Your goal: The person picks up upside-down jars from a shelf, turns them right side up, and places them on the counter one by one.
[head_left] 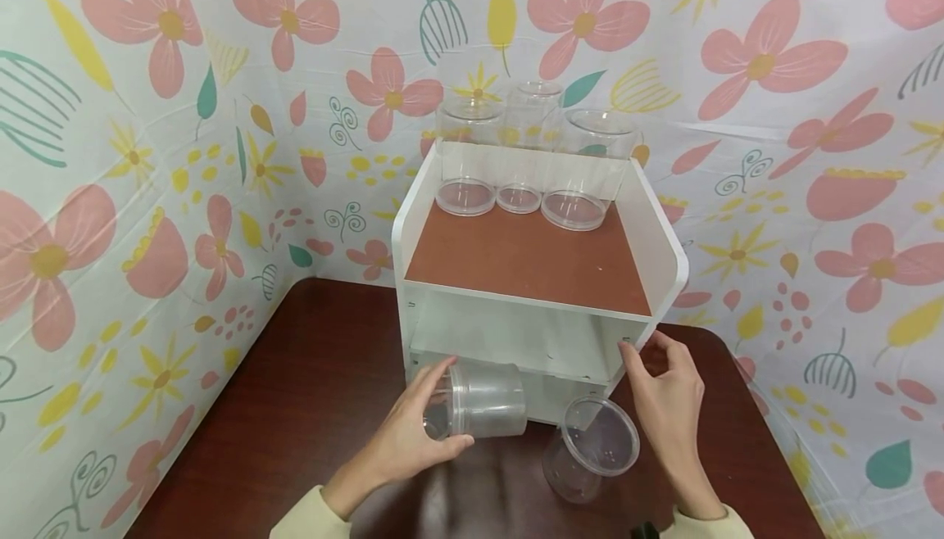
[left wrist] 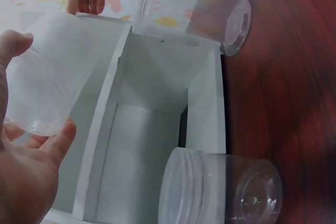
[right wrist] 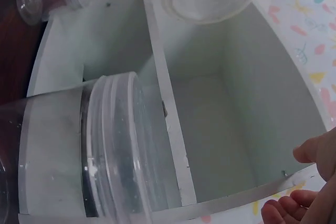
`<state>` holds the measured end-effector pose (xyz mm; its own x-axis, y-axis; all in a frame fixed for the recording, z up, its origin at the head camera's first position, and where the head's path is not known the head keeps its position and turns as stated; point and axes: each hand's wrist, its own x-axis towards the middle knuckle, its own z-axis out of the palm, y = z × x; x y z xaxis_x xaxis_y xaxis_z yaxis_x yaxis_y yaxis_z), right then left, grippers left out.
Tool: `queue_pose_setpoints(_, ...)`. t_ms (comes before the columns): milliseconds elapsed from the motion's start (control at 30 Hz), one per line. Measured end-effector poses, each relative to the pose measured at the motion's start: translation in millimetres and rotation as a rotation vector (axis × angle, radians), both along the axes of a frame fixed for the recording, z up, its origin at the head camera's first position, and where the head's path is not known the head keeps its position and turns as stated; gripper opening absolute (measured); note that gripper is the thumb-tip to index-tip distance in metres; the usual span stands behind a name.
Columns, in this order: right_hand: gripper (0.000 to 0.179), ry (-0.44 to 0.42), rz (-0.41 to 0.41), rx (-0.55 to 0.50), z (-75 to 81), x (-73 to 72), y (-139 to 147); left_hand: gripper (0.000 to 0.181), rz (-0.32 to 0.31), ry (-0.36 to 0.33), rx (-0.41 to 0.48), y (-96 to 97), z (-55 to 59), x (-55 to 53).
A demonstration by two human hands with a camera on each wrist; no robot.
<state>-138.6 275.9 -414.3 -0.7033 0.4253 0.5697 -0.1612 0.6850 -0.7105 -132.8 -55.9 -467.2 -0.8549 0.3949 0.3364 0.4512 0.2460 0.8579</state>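
In the head view my left hand grips a clear plastic jar turned on its side, its base toward the shelf's right. Thumb and fingers span the jar near its rim end. Before them stands a small white shelf unit with a brown top and two open compartments. My right hand holds the front edge of the shelf's right side panel, thumb inside and curled fingers outside, as the right wrist view also shows. Another clear jar stands on the table before the shelf's right corner.
Three clear jars, left, middle and right, stand along the back of the shelf's top. A further jar stands on the dark wooden table, partly hidden behind my left hand. Flower-patterned cloth hangs behind and beside the table.
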Motion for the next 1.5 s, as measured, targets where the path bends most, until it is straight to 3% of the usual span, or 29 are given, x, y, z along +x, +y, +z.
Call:
queue_pose_setpoints(333,0.029,0.025,0.005,0.041,-2.1,-10.4,-1,0.098,0.037,0.017,-0.147,-3.7,10.7,0.7)
queue_pose_setpoints(633,0.022,0.013,-0.008,0.063,-2.6,-13.5,2,0.099,0.022,0.039,-0.307,-1.8,17.9,1.0)
queue_pose_setpoints(867,0.016,0.036,-0.009,0.087,-1.4,-13.3,2,0.100,-0.004,0.024,-0.368,2.5,20.2,-0.6)
queue_pose_setpoints(1333,0.014,0.067,0.002,0.099,-2.6,-14.2,0,0.099,-0.007,0.071,-0.499,10.9,7.9,-10.5)
queue_pose_setpoints(1500,0.015,0.076,0.005,0.101,-2.4,-13.6,2,0.099,-0.001,0.121,-0.548,14.5,2.2,-13.4)
